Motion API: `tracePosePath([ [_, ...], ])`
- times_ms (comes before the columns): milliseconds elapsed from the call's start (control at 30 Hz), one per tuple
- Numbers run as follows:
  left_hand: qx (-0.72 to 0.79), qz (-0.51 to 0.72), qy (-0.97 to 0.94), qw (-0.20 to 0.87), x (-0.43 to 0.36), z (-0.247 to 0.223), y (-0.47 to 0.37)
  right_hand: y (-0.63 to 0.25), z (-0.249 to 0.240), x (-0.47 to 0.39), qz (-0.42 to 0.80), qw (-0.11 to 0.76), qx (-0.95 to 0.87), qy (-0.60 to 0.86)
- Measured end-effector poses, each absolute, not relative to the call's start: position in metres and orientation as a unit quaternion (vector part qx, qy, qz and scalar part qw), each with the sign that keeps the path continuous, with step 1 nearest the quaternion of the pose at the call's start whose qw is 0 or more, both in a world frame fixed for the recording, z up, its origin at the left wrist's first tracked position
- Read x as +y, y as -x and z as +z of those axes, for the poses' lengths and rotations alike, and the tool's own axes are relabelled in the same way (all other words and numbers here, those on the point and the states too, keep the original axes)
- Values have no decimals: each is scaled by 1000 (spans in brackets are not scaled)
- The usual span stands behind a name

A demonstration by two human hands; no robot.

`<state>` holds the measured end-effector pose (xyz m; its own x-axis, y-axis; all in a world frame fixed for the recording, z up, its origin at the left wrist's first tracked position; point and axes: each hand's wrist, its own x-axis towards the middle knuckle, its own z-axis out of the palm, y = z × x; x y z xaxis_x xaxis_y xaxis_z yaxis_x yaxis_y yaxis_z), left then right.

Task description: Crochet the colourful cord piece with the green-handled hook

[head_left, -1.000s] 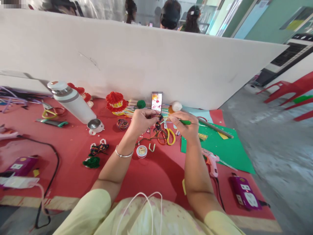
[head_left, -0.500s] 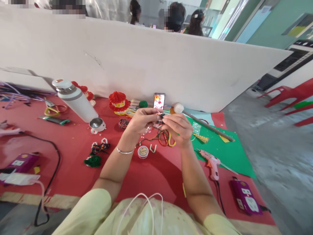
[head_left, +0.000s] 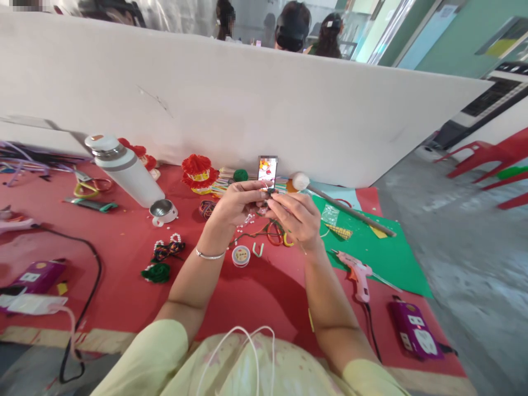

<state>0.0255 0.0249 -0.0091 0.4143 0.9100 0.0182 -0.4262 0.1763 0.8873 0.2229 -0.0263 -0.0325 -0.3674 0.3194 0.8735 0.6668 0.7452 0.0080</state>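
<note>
My left hand (head_left: 236, 206) and my right hand (head_left: 300, 220) meet above the table, fingertips pinched together on a small dark piece of yarn work (head_left: 270, 192). Its exact shape is mostly hidden by the fingers. Beneath them lie scissors with red and yellow handles (head_left: 275, 233), partly covered by my right hand. A dark multicoloured yarn strand (head_left: 251, 236) trails across the red surface, close to scattered white beads (head_left: 248, 220). Nearer to me are a small round labelled tub (head_left: 241, 256) and a pale bent U-shaped piece (head_left: 258, 250). Just behind the hands stands a lit phone (head_left: 268, 169).
A tilted white flask (head_left: 127, 173) and steel-lined cup (head_left: 163, 211) stand left, near finished yarn bows (head_left: 167, 251). Right are a pink glue gun (head_left: 358, 275), a purple power box (head_left: 416, 329) and a stick (head_left: 350, 209) over green sheet. A white partition (head_left: 231, 99) borders the back.
My right hand has shifted slightly left and turned a little, its fingers closer in on the dark yarn piece. My left hand has barely moved.
</note>
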Motion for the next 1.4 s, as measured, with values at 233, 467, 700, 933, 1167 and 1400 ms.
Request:
tracePosePath([
  [233,257,405,-465,744,32,-13,-19,-230,-21,-23,-100,486,-826,268],
  [467,342,463,-603,553,32,-23,-24,-229,9,-30,-81,365,-864,337],
  [700,325,401,-652,556,24,-13,-20,-233,14,-23,195,459,-762,414],
  [933,318,404,-642,569,20,-11,-18,-238,5,-12,298,511,-673,444],
  [1167,384,440,-712,389,18,-17,-24,-216,22,-33,120,439,-777,434],
  [1400,392,497,-656,411,17,-15,-21,-217,35,-27,249,484,-698,466],
])
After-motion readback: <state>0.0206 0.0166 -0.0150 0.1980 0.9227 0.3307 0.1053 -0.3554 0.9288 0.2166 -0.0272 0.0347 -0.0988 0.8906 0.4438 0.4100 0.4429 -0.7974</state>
